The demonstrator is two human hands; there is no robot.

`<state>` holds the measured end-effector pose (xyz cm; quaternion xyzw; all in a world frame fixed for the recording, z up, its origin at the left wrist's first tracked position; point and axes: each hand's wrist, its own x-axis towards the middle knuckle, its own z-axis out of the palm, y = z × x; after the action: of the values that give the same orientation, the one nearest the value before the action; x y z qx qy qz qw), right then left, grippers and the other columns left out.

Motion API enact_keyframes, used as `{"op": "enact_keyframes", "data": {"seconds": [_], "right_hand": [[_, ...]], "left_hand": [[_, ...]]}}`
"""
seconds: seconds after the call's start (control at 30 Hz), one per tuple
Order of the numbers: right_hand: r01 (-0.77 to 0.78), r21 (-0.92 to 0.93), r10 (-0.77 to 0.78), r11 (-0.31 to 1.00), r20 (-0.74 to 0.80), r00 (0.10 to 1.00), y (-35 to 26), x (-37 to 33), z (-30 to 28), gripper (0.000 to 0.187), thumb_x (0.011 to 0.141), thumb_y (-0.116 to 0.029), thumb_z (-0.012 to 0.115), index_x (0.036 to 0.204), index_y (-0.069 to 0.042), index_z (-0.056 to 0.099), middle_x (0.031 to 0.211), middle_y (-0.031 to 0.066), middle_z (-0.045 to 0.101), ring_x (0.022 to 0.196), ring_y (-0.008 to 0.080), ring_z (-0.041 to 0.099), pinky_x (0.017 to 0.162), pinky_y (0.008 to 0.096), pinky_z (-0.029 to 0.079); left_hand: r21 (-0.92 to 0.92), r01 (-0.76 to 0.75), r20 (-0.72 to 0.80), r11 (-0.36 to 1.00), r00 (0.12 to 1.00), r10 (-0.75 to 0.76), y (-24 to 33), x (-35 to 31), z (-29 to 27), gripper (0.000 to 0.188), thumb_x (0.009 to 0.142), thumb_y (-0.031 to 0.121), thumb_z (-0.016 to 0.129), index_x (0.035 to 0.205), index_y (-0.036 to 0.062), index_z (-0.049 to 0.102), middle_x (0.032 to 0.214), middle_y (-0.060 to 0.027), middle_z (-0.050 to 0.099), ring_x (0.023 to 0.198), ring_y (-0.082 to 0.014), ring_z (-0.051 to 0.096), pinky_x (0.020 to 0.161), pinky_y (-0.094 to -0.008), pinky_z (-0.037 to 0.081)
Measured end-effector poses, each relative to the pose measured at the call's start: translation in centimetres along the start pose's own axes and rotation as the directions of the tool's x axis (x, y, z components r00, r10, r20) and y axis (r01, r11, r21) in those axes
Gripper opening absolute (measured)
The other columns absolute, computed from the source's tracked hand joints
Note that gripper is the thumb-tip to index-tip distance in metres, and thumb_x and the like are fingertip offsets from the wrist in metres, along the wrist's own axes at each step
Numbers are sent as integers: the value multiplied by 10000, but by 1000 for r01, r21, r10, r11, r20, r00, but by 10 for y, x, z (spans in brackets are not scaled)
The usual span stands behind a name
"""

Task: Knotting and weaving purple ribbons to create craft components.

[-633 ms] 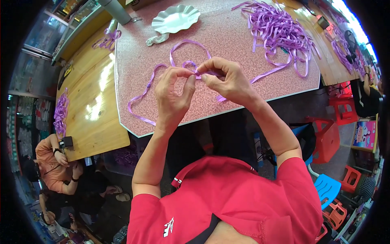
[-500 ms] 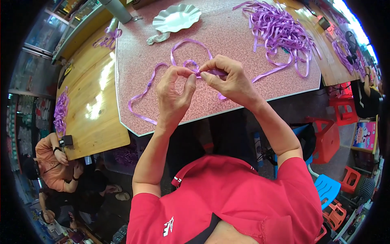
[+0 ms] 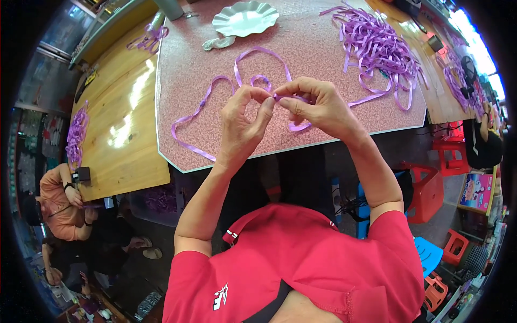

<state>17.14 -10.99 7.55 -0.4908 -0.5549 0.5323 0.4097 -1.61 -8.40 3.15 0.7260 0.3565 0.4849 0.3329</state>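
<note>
A purple ribbon (image 3: 186, 119) lies in loose loops on the pink speckled tabletop (image 3: 202, 67). My left hand (image 3: 245, 124) pinches it between thumb and forefinger. Close against it, my right hand (image 3: 318, 107) also pinches the ribbon, and the fingertips of both hands nearly touch. Between them sits a small bunched spot of ribbon, too small to tell whether it is a knot. One big loop stands out beyond my fingers, with a smaller curl inside it. From my right hand a strand runs right toward a large heap of purple ribbons (image 3: 379, 51).
Beyond my hands are a white scalloped dish (image 3: 245, 19) and a crumpled pale piece (image 3: 219, 43). A wooden table (image 3: 116, 129) with more purple ribbon adjoins at left, where a person in orange (image 3: 62, 202) sits. Red stools (image 3: 425, 194) and a blue chair (image 3: 428, 255) stand at lower right.
The view has shifted slightly, so the table's things sit a little differently in the picture. Both hands keep their pinch on the ribbon, fingertips now slightly apart.
</note>
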Motion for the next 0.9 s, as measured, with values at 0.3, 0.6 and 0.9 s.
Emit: {"op": "enact_keyframes", "data": {"seconds": [0.3, 0.6, 0.9], "right_hand": [[312, -401, -352, 861, -28, 936, -4, 6, -8, 152, 888, -86, 688, 1023, -17, 701, 829, -43, 605, 708, 15, 482, 613, 177, 390], [319, -308, -353, 896, -57, 934, 9, 62, -29, 195, 881, -112, 709, 1051, -16, 707, 863, -28, 661, 764, 12, 531, 653, 159, 421], [170, -302, -149, 938, 93, 984, 19, 111, -46, 236, 915, -189, 666, 1058, -4, 698, 784, -31, 621, 657, 25, 509, 568, 168, 399]], "left_hand": [[-332, 237, 148, 913, 969, -198, 6, 15, 1, 166, 932, 157, 641, 1012, 18, 598, 916, -14, 621, 877, -89, 573, 793, -232, 445], [-403, 237, 195, 884, 966, -170, -28, 70, 2, 180, 925, 179, 643, 974, 9, 608, 845, -18, 629, 783, -65, 571, 670, -218, 476], [-408, 317, 200, 856, 946, -255, -65, 83, 8, 166, 936, 181, 632, 997, 29, 606, 838, -12, 638, 721, -49, 575, 604, -191, 453]]}}
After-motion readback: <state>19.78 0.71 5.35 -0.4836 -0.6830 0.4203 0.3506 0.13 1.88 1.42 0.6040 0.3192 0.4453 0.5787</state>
